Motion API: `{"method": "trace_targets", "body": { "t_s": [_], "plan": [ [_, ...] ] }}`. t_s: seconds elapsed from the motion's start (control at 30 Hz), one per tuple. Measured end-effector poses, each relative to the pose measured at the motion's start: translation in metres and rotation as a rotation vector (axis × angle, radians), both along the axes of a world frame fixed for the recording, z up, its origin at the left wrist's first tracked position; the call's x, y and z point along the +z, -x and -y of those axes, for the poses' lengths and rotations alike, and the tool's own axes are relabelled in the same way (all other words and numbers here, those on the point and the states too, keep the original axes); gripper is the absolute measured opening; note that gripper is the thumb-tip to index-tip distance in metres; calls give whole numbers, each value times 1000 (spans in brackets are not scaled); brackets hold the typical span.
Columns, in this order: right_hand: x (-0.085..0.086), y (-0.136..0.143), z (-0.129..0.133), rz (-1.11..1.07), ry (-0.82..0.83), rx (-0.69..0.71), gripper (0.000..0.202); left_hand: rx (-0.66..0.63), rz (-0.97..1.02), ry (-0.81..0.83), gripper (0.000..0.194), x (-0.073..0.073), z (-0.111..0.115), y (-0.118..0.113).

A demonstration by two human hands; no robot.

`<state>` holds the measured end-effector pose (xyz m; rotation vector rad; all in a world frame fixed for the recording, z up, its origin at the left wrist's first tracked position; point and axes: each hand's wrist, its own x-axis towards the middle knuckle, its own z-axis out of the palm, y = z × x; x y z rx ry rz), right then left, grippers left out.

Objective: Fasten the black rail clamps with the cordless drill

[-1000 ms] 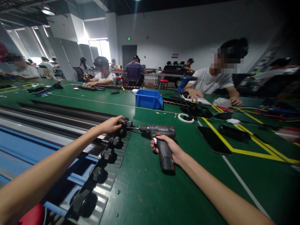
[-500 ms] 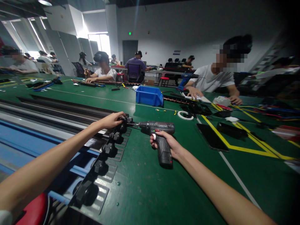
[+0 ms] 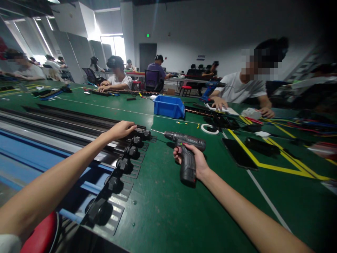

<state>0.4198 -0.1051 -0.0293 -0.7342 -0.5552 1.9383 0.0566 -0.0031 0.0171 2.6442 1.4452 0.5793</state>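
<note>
My right hand (image 3: 196,161) is wrapped round the grip of a black cordless screwdriver (image 3: 186,138), a finger at its trigger. Its long thin bit points left and ends just short of the nearest black cable gland (image 3: 146,134), with a gap between. On top of the far dark metal profile (image 3: 105,123), near its end, my left hand (image 3: 123,129) lies with its fingers stretched out; its thumb is hidden. Several more profiles lie side by side, each with a black gland (image 3: 98,210) at its end and a slotted tab (image 3: 116,214) sticking out over the green table.
A blue bin (image 3: 169,107) stands beyond the screwdriver. Further right are a white ring (image 3: 210,129), a dark flat phone-like slab (image 3: 239,153) and yellow tape lines (image 3: 284,169). A co-worker (image 3: 237,89) sits across the table beside a blue drill (image 3: 210,89). A red stool (image 3: 42,235) is at lower left.
The screwdriver has moved right and its bit has come away from the gland. My left hand has shifted back from the gland onto the profile, its fingers straighter.
</note>
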Motion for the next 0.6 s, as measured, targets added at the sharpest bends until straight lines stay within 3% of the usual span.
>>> {"method": "trace_targets", "body": {
  "t_s": [0.17, 0.3, 0.6],
  "plan": [
    [-3, 0, -9, -107, 32, -144, 20, 108, -19, 6, 49, -10, -10, 20],
    [-3, 1, -11, -124, 25, -201, 27, 139, -32, 41, 51, -16, -13, 22],
    [0, 5, -8, 59, 36, -128, 32, 189, -94, 87, 56, -17, -14, 20]
  ]
}}
